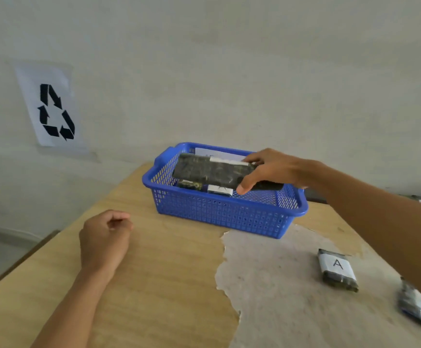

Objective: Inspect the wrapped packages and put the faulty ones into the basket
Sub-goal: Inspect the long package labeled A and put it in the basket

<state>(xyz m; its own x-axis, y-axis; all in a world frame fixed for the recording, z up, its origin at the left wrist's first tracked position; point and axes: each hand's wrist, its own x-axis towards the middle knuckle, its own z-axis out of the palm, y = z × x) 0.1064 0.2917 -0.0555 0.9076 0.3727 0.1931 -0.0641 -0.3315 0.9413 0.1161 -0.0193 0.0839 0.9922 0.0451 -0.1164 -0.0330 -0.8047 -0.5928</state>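
Observation:
A blue plastic mesh basket (219, 214) stands on the wooden table near the wall. My right hand (272, 169) holds a dark wrapped package (209, 170) by its right end, tilted just above the basket's opening. Inside the basket lie other wrapped packages (204, 186), partly hidden under the held one. My left hand (105, 237) rests on the table left of the basket, fingers curled shut with nothing in them. A package with a white label marked "A" (337, 271) lies on the table at the right. Another wrapped package (420, 307) lies at the right edge, partly behind my right arm.
The table (159, 285) has a worn patch where the veneer has peeled off, in front of the basket. A paper sheet with a recycling symbol (53, 109) hangs on the wall at the left. The table's left edge drops to the floor.

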